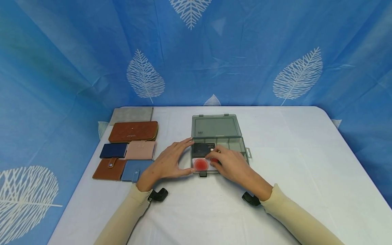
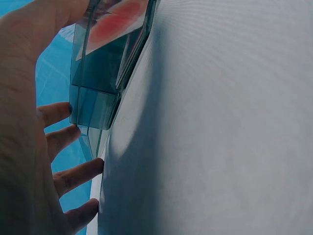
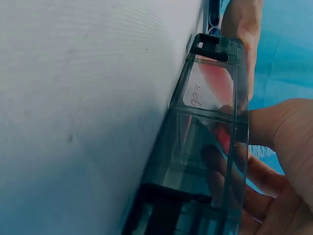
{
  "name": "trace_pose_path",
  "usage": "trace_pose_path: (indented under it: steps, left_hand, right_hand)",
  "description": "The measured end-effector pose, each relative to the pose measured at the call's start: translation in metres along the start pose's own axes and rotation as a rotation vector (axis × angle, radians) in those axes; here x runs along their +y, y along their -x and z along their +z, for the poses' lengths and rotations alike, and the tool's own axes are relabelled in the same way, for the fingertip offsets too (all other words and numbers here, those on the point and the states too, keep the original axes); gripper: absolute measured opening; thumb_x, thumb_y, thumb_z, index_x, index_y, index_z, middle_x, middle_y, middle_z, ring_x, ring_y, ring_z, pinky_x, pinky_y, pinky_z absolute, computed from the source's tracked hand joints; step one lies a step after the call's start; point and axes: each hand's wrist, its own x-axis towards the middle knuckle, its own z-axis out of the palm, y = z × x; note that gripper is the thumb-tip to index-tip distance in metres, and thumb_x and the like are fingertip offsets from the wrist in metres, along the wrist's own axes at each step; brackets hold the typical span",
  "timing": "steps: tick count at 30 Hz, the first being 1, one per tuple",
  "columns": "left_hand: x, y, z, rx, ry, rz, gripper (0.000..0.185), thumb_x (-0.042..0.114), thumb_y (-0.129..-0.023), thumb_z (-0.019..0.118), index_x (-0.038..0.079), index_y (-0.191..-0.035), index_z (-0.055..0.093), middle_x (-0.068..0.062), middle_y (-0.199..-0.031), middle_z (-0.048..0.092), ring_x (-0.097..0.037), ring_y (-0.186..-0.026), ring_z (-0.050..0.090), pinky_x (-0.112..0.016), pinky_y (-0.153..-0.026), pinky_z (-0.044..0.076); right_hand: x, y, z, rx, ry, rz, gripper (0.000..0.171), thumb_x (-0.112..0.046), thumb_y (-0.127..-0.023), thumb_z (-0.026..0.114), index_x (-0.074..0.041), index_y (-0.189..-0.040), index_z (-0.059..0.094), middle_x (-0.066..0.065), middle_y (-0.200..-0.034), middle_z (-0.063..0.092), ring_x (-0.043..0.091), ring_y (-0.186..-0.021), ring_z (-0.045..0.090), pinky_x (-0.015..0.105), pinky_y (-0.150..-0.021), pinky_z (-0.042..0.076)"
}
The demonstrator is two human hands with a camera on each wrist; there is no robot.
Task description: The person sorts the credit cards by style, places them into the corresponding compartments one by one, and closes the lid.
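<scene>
Far left on desk [image 1: 275, 204]: six wallets in rows – grey [image 1: 131, 115], brown quilted [image 1: 133, 131], navy [image 1: 113, 150], pink [image 1: 141, 150], tan w/ snap [image 1: 109, 169], blue [image 1: 135, 169]. Left hand [image 1: 169, 161]: fingers straight, spread, tips vs. left wall of smoky plastic box [image 1: 218, 144], thumb at its front left corner; grips nothing. Box sits mid-desk, lid open & lying flat behind. Inside: black VIP card [image 1: 202, 148], white card w/ red spot [image 1: 200, 164] in front compartment. Right hand [image 1: 231, 165] over box's front right, fingers curled down onto white card; whether it pinches the card – can't tell.
</scene>
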Motion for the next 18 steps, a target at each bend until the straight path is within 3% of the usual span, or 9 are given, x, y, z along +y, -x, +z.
trace_pose_path:
  steps: [6,10,15,18]
  left_hand:
    - [0.001,0.0,-0.001,-0.022,0.006,-0.016,0.103,0.065,-0.087,0.076,0.016,-0.169,0.037,-0.004,-0.177,0.029,-0.036,-0.151,0.045,-0.062,-0.118,0.041]
    - [0.001,-0.001,-0.006,-0.079,0.035,-0.04,0.103,0.065,-0.09,0.074,0.017,-0.171,0.032,-0.002,-0.179,0.024,-0.035,-0.157,0.038,-0.063,-0.121,0.037]
    - [0.002,-0.007,-0.015,-0.135,0.118,-0.07,0.089,0.057,-0.1,0.069,0.016,-0.17,0.034,-0.006,-0.178,0.025,-0.036,-0.161,0.031,-0.064,-0.124,0.032]
    - [0.001,-0.013,-0.022,-0.14,0.176,-0.094,0.076,0.051,-0.107,0.063,0.012,-0.168,0.038,-0.012,-0.175,0.03,-0.039,-0.157,0.037,-0.063,-0.124,0.034]
  right_hand:
    - [0.001,0.002,-0.003,0.008,0.057,-0.049,0.017,-0.015,-0.097,0.082,-0.018,-0.113,0.085,-0.001,-0.105,0.076,0.016,-0.08,0.073,0.026,-0.058,0.053]
    - [0.002,0.005,-0.004,-0.018,0.083,-0.062,0.015,-0.023,-0.103,0.076,-0.017,-0.113,0.085,-0.001,-0.108,0.08,0.017,-0.086,0.077,0.032,-0.062,0.059]
    - [0.003,0.005,-0.005,-0.106,0.169,-0.09,0.027,-0.036,-0.109,0.064,-0.018,-0.118,0.083,-0.001,-0.112,0.081,0.019,-0.09,0.079,0.037,-0.064,0.062]
    - [0.002,0.005,-0.009,-0.144,0.154,-0.092,0.03,-0.038,-0.111,0.06,-0.02,-0.121,0.082,-0.001,-0.115,0.08,0.019,-0.091,0.078,0.038,-0.065,0.061]
